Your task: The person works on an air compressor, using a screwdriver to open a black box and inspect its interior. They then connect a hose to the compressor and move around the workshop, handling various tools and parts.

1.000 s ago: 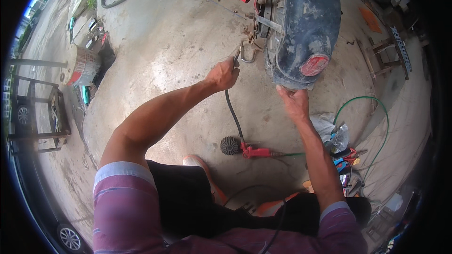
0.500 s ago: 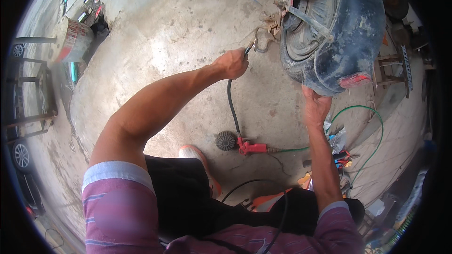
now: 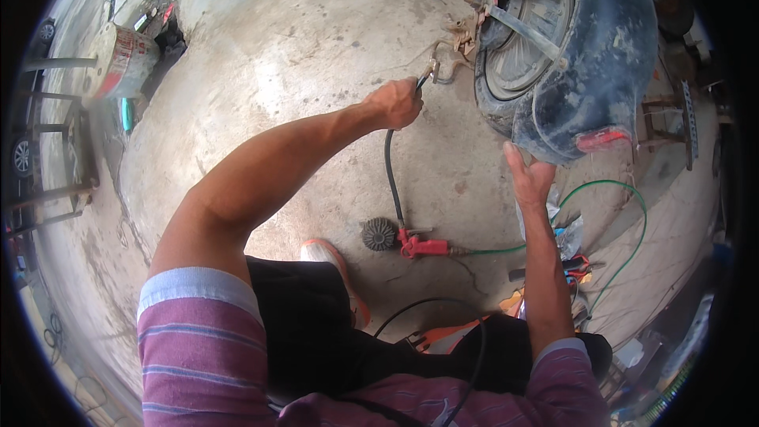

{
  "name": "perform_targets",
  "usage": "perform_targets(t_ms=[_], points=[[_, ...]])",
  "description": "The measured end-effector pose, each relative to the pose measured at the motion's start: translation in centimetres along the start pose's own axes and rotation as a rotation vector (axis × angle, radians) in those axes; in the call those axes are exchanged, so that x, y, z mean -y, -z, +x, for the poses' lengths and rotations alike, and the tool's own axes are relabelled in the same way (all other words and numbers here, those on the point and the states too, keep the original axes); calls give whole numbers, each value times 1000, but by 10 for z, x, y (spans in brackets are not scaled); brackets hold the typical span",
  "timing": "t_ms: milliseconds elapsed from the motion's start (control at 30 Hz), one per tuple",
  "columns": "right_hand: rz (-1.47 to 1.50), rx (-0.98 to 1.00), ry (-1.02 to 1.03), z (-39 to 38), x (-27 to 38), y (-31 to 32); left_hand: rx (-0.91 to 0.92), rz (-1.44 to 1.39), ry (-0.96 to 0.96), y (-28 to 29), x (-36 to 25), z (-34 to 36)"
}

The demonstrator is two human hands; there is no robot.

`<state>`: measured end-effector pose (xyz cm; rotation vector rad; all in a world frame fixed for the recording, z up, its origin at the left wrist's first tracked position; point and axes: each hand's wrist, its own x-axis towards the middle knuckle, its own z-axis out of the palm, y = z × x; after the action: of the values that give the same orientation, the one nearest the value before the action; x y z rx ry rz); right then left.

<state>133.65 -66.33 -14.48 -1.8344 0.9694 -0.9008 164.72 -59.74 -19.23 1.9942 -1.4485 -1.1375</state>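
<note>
My left hand is closed round the end of a black air hose, just left of a two-wheeler's rear wheel. Past my fist a brass-coloured hose fitting points toward the wheel. The hose runs down to a red air inflator gun on the concrete. My right hand is at the lower edge of the dusty black rear fender, below its red reflector. Its thumb stands out, apart from the fender; the other fingers are partly hidden behind the fender edge.
A round wire brush lies beside the inflator gun. A green hose curves away on the right, near pliers and plastic bags. My shoe is near the middle. A dirty white bucket stands far left by a ground crack.
The wheel and fender sit slightly farther right in view. My right thumb has come away from the fender. My left hand keeps its hold on the hose.
</note>
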Motion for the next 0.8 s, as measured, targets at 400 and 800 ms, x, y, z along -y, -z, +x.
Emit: perform_targets(t_ms=[400, 800], points=[[108, -112, 26, 4, 21, 26, -37, 56, -89, -11, 3, 7], [88, -10, 61, 3, 17, -2, -50, 62, -138, -8, 10, 4]])
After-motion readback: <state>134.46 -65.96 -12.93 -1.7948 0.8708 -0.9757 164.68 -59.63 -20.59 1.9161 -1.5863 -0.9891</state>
